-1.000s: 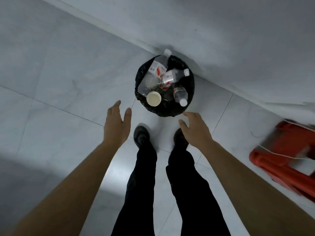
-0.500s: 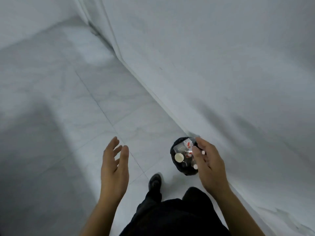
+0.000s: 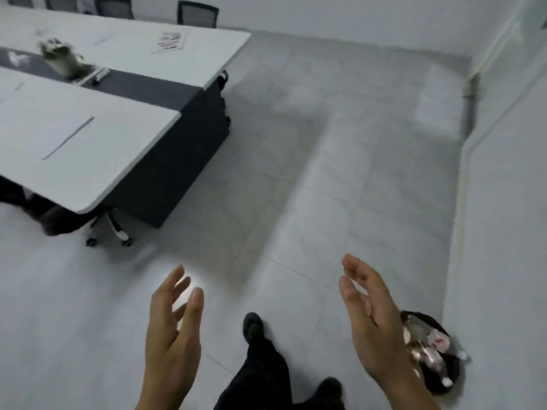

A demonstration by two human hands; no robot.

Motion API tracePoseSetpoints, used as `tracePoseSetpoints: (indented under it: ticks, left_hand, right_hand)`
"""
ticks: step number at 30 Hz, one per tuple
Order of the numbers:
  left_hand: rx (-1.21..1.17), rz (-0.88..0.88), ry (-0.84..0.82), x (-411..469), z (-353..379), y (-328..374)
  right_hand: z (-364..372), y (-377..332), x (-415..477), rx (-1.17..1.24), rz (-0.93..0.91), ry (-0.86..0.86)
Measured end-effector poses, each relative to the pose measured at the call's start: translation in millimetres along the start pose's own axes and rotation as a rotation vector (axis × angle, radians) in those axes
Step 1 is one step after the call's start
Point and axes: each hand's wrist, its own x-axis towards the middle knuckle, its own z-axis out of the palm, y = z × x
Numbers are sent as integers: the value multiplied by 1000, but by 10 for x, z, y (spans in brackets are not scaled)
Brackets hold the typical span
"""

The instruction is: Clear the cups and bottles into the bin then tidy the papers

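Pose: left hand (image 3: 173, 335) raised, fingers spread | right hand (image 3: 373, 329) raised, fingers loosely straight | bin (image 3: 432, 321) behind it

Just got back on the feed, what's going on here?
A person stands on the tiled floor with the left hand and right hand both open and holding nothing. The black bin sits by the wall on their right, partly behind the right hand, with plastic bottles in it. Ahead to the left is the long table with papers lying on it, so the tidying looks not yet done.
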Motion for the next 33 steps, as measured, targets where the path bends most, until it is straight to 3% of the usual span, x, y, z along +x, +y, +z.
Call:
tracePoseSetpoints:
  ticks: [5, 14, 21, 29, 33]
  left_hand:
    - [-85, -108, 298, -194, -1143, -572]
    - [-202, -327, 673, -103, -3419, -1968]
    - [-157, -341, 833, 483, -5015, -2407]
    - [-188, -383, 933, 1770, -5825, -3054]
    - [-150, -408, 921, 2613, -6492, -3192]
  right_hand:
    - [1182, -257, -276, -115, -62, -305]
    - [3949, -364, -785, -292, -142, -692]
    - [5387, -756, -689, -266, -152, -672]
    - [7381, -742, -323, -216, -157, -708]
    - [8667, -1030, 18, -213, -179, -830]
